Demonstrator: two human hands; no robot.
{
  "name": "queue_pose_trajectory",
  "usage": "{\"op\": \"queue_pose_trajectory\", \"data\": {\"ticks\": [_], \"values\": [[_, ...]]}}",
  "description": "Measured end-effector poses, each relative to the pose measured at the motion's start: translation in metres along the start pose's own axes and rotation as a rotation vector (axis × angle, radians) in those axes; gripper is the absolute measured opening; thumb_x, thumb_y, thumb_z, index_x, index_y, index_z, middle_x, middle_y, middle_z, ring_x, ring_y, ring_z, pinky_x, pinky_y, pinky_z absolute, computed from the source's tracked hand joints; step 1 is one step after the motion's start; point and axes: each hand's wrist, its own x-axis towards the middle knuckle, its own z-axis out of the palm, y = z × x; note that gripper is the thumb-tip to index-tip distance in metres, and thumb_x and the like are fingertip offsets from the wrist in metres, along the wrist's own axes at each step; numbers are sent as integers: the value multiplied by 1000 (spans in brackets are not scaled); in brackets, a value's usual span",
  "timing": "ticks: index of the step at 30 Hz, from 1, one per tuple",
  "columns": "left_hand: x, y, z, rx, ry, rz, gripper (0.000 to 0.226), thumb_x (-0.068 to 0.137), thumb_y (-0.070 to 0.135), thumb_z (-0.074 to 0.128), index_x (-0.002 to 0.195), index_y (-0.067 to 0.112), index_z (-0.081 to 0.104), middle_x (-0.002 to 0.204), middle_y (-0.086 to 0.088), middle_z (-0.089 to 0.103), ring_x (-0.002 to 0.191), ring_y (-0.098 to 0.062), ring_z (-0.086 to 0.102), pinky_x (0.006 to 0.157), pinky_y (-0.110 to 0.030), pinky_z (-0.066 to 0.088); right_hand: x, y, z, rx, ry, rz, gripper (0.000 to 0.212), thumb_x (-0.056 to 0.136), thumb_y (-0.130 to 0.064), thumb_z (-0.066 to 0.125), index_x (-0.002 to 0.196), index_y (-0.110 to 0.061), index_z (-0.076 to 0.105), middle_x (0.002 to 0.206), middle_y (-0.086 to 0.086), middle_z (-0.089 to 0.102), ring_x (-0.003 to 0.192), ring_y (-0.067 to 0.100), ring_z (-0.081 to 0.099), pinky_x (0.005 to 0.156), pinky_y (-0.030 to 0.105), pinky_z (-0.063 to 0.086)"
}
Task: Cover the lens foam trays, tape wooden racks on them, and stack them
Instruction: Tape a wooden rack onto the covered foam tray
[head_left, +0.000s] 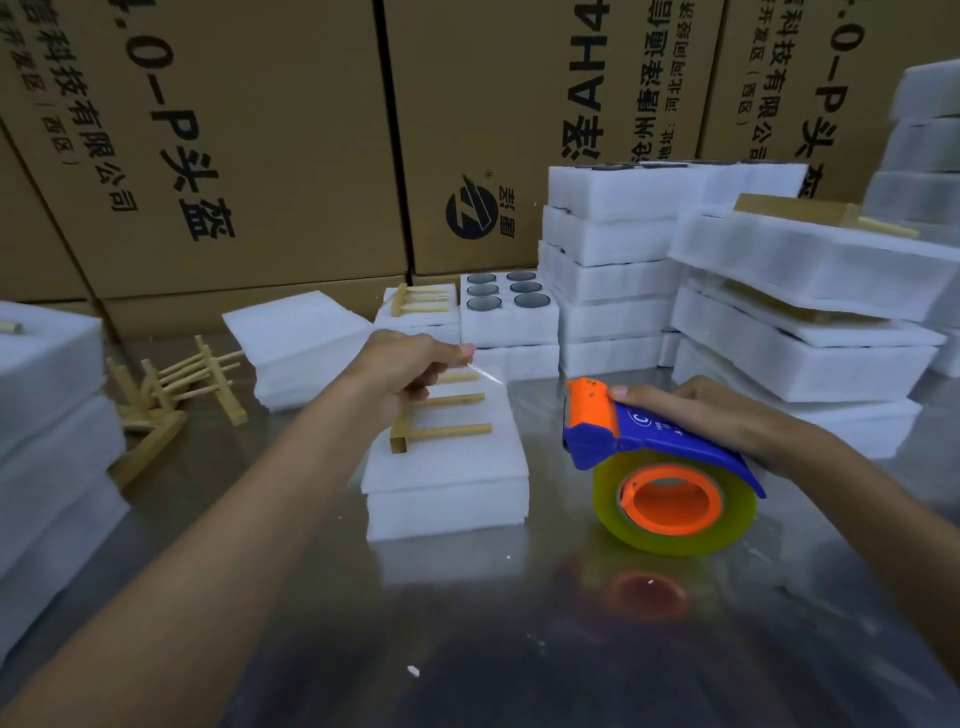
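Head view, near to far. Nearest me, my right hand (711, 410) lies over the one tape dispenser (660, 457), fingers curled round its blue handle and thumb at the orange cutter end; the single yellowish tape roll (675, 512) hangs beneath that grip, just above the metal table (467, 623). My left hand (410, 364) pinches a short strip of clear tape (485, 371) between thumb and forefinger; the strip is thin and hard to trace. Directly under this pinch sits the covered foam tray (447, 478), two white layers, with one wooden rack (441, 415) lying on top. I count three pegs on it; the hand hides part of its crossbar. Left of the pinch lies a loose heap of racks (176, 384), tangled, so I cannot count them, and a pile of foam sheets (296, 348). Beyond the pinch stands one open tray showing six lenses (506, 293), beside it a tray bearing a second rack (418, 301). Beyond my right hand rise two stacks of white trays (608, 270), (805, 322), the nearer one about four high with racks sandwiched between. Further stacks at both edges are cut off. Cardboard cartons (249, 156) close the background.
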Motion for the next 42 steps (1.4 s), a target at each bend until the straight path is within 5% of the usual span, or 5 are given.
{"op": "queue_pose_trajectory", "data": {"ticks": [10, 25, 29, 33, 42], "values": [[20, 7, -98, 84, 391, 43, 38, 75, 25, 84, 101, 0, 72, 75, -4, 58, 63, -16, 50, 52, -21, 46, 16, -14, -24, -205, 18, -56, 85, 39, -106, 50, 48, -21, 61, 58, 8, 69, 50, 14, 63, 64, 31, 46], [22, -78, -124, 63, 475, -27, 31, 73, 28, 86, 80, 1, 73, 66, -7, 54, 60, -21, 45, 58, -27, 39, 102, -68, -36, -575, -88, 5, 95, 24, -108, 46, 57, -22, 70, 65, 3, 73, 56, 12, 69, 64, 31, 51], [29, -91, -110, 134, 470, -6, 28, 75, 27, 84, 85, 2, 76, 68, -4, 61, 62, -17, 51, 56, -24, 44, 136, -33, 12, -526, -123, -33, 164, 6, -111, 12, 112, -1, 70, 117, 20, 70, 110, 35, 65, 97, 43, 51], [28, -115, -80, 484, 414, 96, 33, 86, 24, 74, 68, -4, 71, 70, -16, 68, 63, -22, 56, 64, -26, 51, 118, -34, -26, -589, -174, 29, 90, 34, -104, 57, 60, -18, 62, 60, 1, 67, 54, 18, 61, 62, 29, 46], [16, -132, -42, 901, 324, 358, 16, 85, -1, 56, 74, 4, 67, 75, -9, 63, 71, -23, 58, 62, -37, 47, 124, -43, -12, -641, -190, 14, 80, 38, -100, 58, 56, -22, 58, 51, -3, 62, 47, 14, 55, 59, 27, 42]]}}
